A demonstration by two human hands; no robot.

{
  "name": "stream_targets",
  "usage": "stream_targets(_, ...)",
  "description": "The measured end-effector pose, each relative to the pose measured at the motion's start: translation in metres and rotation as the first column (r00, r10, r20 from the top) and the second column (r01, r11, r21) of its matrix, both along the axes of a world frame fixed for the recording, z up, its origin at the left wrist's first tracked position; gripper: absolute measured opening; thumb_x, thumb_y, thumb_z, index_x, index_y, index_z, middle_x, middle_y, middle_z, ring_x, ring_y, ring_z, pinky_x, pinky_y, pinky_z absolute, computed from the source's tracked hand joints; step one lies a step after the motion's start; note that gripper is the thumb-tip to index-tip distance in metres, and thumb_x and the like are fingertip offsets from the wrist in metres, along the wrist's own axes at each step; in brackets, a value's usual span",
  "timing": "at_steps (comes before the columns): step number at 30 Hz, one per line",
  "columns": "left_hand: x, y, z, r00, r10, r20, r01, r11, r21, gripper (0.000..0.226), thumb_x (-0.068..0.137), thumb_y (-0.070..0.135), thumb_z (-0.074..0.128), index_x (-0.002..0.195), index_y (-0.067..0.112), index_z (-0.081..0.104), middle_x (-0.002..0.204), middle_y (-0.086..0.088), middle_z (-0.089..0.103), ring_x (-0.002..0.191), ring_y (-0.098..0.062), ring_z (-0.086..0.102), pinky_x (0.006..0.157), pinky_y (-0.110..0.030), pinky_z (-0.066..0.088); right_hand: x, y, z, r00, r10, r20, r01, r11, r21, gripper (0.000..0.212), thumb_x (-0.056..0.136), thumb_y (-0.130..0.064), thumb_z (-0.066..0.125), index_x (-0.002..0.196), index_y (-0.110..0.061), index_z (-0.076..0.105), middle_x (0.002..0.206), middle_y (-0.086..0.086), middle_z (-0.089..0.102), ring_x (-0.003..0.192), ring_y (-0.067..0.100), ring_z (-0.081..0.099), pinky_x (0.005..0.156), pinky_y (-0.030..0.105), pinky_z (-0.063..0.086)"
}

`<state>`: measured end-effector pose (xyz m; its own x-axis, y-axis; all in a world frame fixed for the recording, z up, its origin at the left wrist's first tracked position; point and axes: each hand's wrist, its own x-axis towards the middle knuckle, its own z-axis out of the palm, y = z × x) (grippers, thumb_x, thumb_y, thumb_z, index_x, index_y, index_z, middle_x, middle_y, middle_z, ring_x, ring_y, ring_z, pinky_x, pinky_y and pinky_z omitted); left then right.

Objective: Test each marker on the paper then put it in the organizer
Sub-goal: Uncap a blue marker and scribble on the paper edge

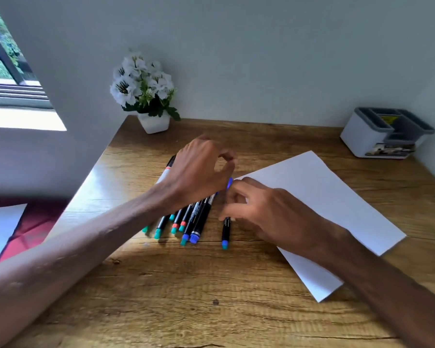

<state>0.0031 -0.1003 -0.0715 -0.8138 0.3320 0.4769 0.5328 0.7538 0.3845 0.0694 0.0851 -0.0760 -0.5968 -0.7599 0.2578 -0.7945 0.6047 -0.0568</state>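
My right hand (259, 212) curls round a slim black marker with blue ends (225, 229), just beside the heap of black markers (186, 219) on the wooden desk (186, 285). My left hand (199, 172) hovers over the heap, fingers curled. Whether it pinches anything I cannot tell (blurred). The white paper sheet (324, 197) lies under my right forearm, with the grey-and-white plastic organizer (362, 139) well apart, by the wall.

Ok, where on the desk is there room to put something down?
Biggest bare patch: the near wood of the desk, in front of the markers and the paper. Also the back strip between the flower pot and the organizer. Crowded: the middle, where the left hand hovers over the markers and the right hand grips a blue-ended marker.
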Motion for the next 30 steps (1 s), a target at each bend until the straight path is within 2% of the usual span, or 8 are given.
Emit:
stream_targets(4, -0.002, -0.003, 0.004, 1.0, 0.02, 0.001, -0.02, 0.997, 0.068, 0.013, 0.092, 0.031, 0.068, 0.098, 0.028, 0.079, 0.096, 0.018, 0.075, 0.094, -0.007, 0.061, 0.081, -0.034, 0.054, 0.003, 0.013, 0.004, 0.999, 0.043, -0.015, -0.044, 0.996, -0.081, 0.03, 0.093, -0.003, 0.071, 0.114, -0.024, 0.069, 0.125, 0.007, 0.058, 0.1, 0.015, 0.06, 0.062, 0.028, 0.057)
stream_targets(8, -0.003, -0.004, 0.007, 1.0, 0.028, -0.009, -0.026, 0.987, 0.156, 0.015, 0.094, 0.03, 0.067, 0.1, 0.024, 0.079, 0.096, 0.014, 0.076, 0.093, -0.009, 0.068, 0.084, -0.038, 0.058, 0.006, 0.027, 0.008, 0.994, 0.055, 0.094, -0.018, 0.934, -0.358, 0.019, 0.102, -0.013, 0.061, 0.119, -0.017, 0.068, 0.132, 0.0, 0.061, 0.115, 0.007, 0.061, 0.087, 0.019, 0.052)
stream_targets(11, -0.001, -0.001, 0.005, 1.0, -0.007, 0.005, 0.006, 0.994, 0.113, 0.014, 0.095, 0.026, 0.065, 0.101, 0.023, 0.078, 0.093, 0.02, 0.071, 0.097, -0.011, 0.064, 0.082, -0.032, 0.051, 0.009, 0.029, 0.008, 0.973, 0.023, 0.231, 0.137, 0.748, -0.649, 0.017, 0.099, -0.003, 0.062, 0.114, -0.011, 0.066, 0.119, -0.001, 0.072, 0.115, 0.016, 0.068, 0.083, 0.033, 0.061)
stream_targets(13, 0.003, 0.003, 0.003, 0.998, -0.059, 0.026, 0.057, 0.997, 0.056, 0.016, 0.095, 0.021, 0.064, 0.103, 0.024, 0.076, 0.089, 0.03, 0.061, 0.098, -0.007, 0.057, 0.077, -0.026, 0.041, 0.007, 0.03, 0.007, 0.939, 0.053, 0.34, 0.257, 0.55, -0.795, 0.017, 0.101, -0.001, 0.058, 0.114, -0.011, 0.063, 0.113, 0.004, 0.075, 0.11, 0.024, 0.071, 0.075, 0.037, 0.062)
stream_targets(15, 0.006, 0.005, -0.001, 0.992, -0.12, 0.042, 0.12, 0.993, 0.0, 0.02, 0.094, 0.017, 0.062, 0.108, 0.024, 0.074, 0.097, 0.024, 0.066, 0.101, -0.004, 0.052, 0.079, -0.025, 0.04, 0.003, 0.035, 0.006, 0.907, 0.095, 0.409, 0.355, 0.35, -0.867, 0.017, 0.103, -0.001, 0.053, 0.117, -0.008, 0.06, 0.108, 0.01, 0.077, 0.104, 0.029, 0.073, 0.071, 0.039, 0.062)
stream_targets(21, 0.017, 0.016, -0.009, 0.949, -0.314, 0.002, 0.309, 0.931, -0.193, 0.03, 0.095, 0.007, 0.061, 0.122, 0.016, 0.071, 0.123, 0.006, 0.071, 0.117, -0.012, 0.056, 0.101, -0.024, 0.04, -0.012, 0.051, -0.001, 0.729, 0.068, 0.681, 0.683, -0.001, -0.73, 0.016, 0.105, -0.01, 0.053, 0.114, -0.006, 0.065, 0.083, 0.01, 0.077, 0.074, 0.021, 0.072, 0.054, 0.03, 0.057)
stream_targets(25, 0.024, 0.02, -0.015, 0.939, -0.345, 0.008, 0.334, 0.903, -0.271, 0.026, 0.1, 0.021, 0.06, 0.124, 0.021, 0.073, 0.126, 0.007, 0.071, 0.117, -0.011, 0.056, 0.1, -0.021, 0.039, -0.019, 0.055, -0.006, 0.604, 0.092, 0.792, 0.796, -0.016, -0.605, 0.014, 0.098, -0.015, 0.067, 0.11, -0.01, 0.072, 0.085, 0.009, 0.078, 0.074, 0.017, 0.072, 0.057, 0.027, 0.056)
stream_targets(30, 0.033, 0.022, -0.018, 0.929, -0.37, 0.025, 0.362, 0.89, -0.275, 0.023, 0.1, 0.032, 0.063, 0.119, 0.026, 0.075, 0.117, 0.01, 0.072, 0.11, -0.01, 0.057, 0.094, -0.025, 0.045, -0.017, 0.058, -0.003, 0.563, 0.125, 0.817, 0.819, 0.043, -0.572, 0.014, 0.091, -0.02, 0.075, 0.099, -0.009, 0.078, 0.085, 0.008, 0.076, 0.074, 0.014, 0.069, 0.06, 0.024, 0.058)
